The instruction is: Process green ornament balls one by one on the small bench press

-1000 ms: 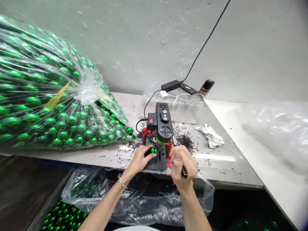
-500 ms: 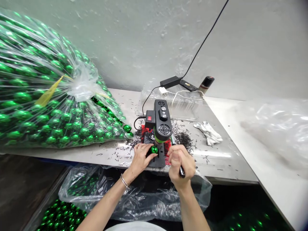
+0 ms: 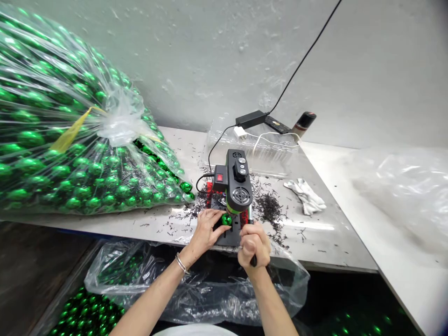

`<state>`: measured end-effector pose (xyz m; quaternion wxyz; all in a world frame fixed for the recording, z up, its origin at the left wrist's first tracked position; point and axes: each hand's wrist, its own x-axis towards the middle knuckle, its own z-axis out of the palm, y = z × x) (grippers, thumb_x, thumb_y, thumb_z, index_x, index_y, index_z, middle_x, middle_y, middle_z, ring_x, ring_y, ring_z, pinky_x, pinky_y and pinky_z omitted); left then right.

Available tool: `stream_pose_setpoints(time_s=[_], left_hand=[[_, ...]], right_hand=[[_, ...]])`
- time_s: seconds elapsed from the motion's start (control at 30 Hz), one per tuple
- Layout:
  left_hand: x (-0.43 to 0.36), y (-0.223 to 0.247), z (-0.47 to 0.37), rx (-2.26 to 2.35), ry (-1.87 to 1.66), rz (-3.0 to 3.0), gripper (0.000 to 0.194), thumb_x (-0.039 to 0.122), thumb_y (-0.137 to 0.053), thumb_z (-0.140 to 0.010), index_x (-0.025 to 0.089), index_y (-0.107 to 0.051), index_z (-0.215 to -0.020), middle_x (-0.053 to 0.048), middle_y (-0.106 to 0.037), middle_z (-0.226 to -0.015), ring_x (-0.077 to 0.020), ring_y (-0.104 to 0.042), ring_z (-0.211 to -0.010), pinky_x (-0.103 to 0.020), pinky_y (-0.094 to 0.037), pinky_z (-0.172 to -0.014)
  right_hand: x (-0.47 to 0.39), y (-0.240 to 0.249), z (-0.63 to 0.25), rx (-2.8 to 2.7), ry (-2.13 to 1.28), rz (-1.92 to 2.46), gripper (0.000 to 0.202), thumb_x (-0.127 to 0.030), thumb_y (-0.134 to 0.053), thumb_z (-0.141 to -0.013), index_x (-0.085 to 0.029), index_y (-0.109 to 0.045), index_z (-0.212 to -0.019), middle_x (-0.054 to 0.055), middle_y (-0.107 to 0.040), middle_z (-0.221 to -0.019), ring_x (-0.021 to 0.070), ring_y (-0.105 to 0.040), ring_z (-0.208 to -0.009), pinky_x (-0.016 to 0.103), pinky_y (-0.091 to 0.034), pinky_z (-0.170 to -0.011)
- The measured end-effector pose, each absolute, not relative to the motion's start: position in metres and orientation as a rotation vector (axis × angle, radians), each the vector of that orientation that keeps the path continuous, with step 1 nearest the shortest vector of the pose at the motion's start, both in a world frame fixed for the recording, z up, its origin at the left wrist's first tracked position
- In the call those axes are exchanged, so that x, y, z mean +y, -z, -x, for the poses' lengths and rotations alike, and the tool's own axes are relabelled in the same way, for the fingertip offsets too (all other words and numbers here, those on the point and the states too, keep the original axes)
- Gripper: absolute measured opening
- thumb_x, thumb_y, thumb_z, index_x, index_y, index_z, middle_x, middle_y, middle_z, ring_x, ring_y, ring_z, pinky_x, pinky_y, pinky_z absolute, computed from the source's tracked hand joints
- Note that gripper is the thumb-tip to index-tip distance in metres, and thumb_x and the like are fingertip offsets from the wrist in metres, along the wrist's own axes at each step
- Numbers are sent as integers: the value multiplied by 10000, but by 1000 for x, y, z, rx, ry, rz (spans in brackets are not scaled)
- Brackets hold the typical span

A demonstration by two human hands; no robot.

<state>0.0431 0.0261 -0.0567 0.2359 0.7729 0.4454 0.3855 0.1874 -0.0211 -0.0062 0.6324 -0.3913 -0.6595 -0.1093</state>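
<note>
The left hand point(image 3: 205, 231) is pinching a green ball point(image 3: 226, 220) between thumb and fingers, half curled around it, and the ball is sitting just under the front of the black machine point(image 3: 239, 179), over its base plate point(image 3: 227, 239)! The right hand point(image 3: 255, 243) is wrapping tightly around the handle point(image 3: 254, 261), fingers fully curled. Black scraps point(image 3: 269, 206) are littering the table point(image 3: 325, 249), and a white glove point(image 3: 306, 197) is lying off to the right.

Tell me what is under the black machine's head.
At the front edge of the machine's head, the left hand holds a shiny green ball over the black base plate. What lies directly beneath the head, further back, is covered and cannot be seen.
</note>
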Motion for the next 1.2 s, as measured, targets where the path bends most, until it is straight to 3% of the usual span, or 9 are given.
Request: stream_pose_setpoints(time_s=[0.4,0.53,0.67,0.83,0.97,1.07,1.13,1.2], left_hand=[[26,56,-44,1212,-1066,-2125,334,369,-689,-891,202,-690,-1180,-116,-718,-1141,-288,-605,-1084,-488,-427,-994],[27,54,-44,1200,-1066,-2108,317,367,-693,-887,218,-696,-1167,-107,-723,-1127,-284,-611,-1080,-485,-432,-994],[30,52,-45,1193,-1054,-2090,300,358,-709,-876,228,-702,-1147,-105,-726,-1131,-287,-617,-1084,-504,-428,-1011],[-1,55,-32,1163,-1166,-2117,371,346,-673,-901,238,-641,-1255,-117,-705,-1160,-295,-614,-1120,-510,-480,-1004],[-48,71,-17,1014,-1092,-2320,469,332,-597,-950,254,-519,-1406,-127,-680,-1231,-266,-647,-1121,-454,-531,-990],[-55,75,-9,984,-1127,-2390,561,473,-620,-920,224,-505,-1410,-147,-681,-1225,-279,-666,-1092,-426,-570,-924],[-35,65,-3,1077,-1246,-2342,486,478,-592,-935,222,-551,-1347,-143,-688,-1194,-289,-656,-1103,-443,-559,-933],[-2,44,6,1306,-1362,-2219,313,369,-512,-993,236,-596,-1263,-128,-689,-1162,-288,-632,-1123,-469,-518,-977]], right_hand=[[-18,20,-187,-1530,251,904,317,-222,-325,-1007,-218,-441,-711,-16,-534,-716,120,-589,-634,369,-527,-767],[-21,8,-188,-1586,252,892,323,-215,-338,-1002,-213,-441,-696,-12,-524,-699,118,-563,-622,336,-511,-709],[-24,-31,-190,-1560,182,921,293,-113,-381,-959,-209,-443,-689,-5,-525,-687,115,-527,-619,273,-430,-583],[-24,-81,-188,-1489,-20,979,305,-89,-455,-944,-205,-454,-662,-21,-492,-630,117,-528,-618,274,-402,-579],[-24,-80,-186,-1473,-18,942,306,-63,-461,-936,-201,-448,-663,-28,-471,-613,110,-513,-611,270,-394,-578],[-25,-67,-186,-1463,1,930,314,-47,-452,-931,-199,-449,-656,-24,-483,-614,117,-533,-632,274,-399,-593],[-26,-62,-186,-1462,4,933,318,-47,-455,-928,-200,-451,-649,-21,-484,-610,125,-541,-640,280,-397,-596],[-26,-59,-187,-1460,1,934,317,-53,-462,-926,-202,-451,-647,-20,-483,-609,131,-548,-643,283,-399,-595]])
